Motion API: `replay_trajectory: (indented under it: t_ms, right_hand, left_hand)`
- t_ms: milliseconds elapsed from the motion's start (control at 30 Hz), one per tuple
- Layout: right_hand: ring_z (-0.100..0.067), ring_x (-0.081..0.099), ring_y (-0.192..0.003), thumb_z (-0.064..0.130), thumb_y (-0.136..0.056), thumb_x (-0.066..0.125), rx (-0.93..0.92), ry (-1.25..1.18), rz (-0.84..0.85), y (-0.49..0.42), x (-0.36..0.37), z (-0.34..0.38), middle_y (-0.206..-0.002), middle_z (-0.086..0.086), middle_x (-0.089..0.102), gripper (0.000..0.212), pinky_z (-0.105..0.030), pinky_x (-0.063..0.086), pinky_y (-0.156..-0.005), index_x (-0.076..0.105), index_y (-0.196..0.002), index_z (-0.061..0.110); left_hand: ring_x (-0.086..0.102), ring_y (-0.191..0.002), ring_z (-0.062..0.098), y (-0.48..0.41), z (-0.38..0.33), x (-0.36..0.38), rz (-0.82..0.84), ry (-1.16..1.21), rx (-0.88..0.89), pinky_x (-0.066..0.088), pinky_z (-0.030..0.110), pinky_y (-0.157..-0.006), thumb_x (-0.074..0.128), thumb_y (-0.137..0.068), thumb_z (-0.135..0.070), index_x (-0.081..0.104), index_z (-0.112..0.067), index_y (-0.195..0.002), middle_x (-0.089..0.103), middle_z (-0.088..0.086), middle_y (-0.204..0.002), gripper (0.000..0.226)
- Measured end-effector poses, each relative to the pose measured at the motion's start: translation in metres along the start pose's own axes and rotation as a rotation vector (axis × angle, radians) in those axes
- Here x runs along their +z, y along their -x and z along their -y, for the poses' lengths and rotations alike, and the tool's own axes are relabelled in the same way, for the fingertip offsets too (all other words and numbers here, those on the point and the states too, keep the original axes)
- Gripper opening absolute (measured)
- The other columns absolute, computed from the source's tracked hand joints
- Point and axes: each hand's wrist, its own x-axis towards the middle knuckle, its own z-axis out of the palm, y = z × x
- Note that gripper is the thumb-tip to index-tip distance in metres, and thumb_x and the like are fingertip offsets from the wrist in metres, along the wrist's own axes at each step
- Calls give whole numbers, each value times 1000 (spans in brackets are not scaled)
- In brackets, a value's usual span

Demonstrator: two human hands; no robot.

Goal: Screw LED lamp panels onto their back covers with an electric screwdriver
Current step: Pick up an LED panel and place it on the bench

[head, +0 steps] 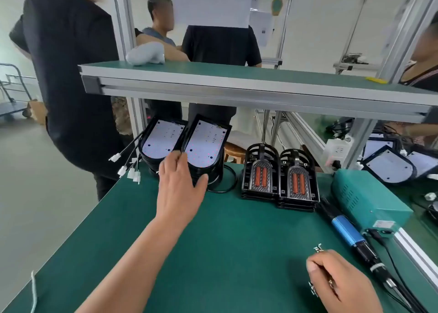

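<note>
**Fig.** Reach for the next panel, head view. L hand (180,187) is stretched fwd to two stacks of LED panels at the far-left of the green mat (237,241). It lies on the near, rounded end of the right-hand panel stack (203,146). Its fingers (171,162) are extended and spread, tips at the seam w/ the left-hand panel stack (161,139), thumb splayed along the near edge. There is contact, but no closed grip is visible.

Key relation: the top panel's long axis runs away from the person, approx. in line w/ the L forearm, far end tilted up toward the shelf (213,85). The rounded end thus faces the palm, so the lift prob. needs fingers and thumb to close across the panel's width.

The back-cover stacks (260,180) stand just right of the panels, not touching them.

R hand (341,284) rests near-right, fingers curled round small screws (313,289). Loose screws (318,249) lie just beyond its knuckles.

The electric screwdriver (343,227) lies on the mat beside the teal power box (369,201), far nearer the R hand. Its axis runs far-left to near-right.
</note>
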Motion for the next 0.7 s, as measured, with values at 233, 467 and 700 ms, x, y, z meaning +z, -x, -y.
replay_trajectory:
  t_ms: [233,467,700]
  right_hand:
    - [-7,56,-58,-8,-74,86,95,-8,-7,-4,-4,7,-76,19,63,43,-22,46,-57,68,-74,31]
    - [-6,50,-52,-13,-71,86,113,-50,-24,-3,-2,9,-73,17,62,47,-18,40,-52,66,-70,29]
    - [-1,52,-57,-8,-74,87,100,-60,-4,-3,0,-6,-79,15,63,45,-11,38,-55,68,-74,32]
  left_hand:
    - [25,-148,37,-61,-12,35,148,-213,-92,27,45,-122,62,-76,-82,22,0,-157,23,18,-162,122]
    - [30,-148,37,-72,-10,53,124,-266,-94,27,52,-122,54,-65,-88,11,-2,-162,31,16,-161,137]
    - [18,-149,37,-70,-15,51,134,-97,-82,13,51,-128,59,-69,-68,1,-6,-164,23,20,-160,128]
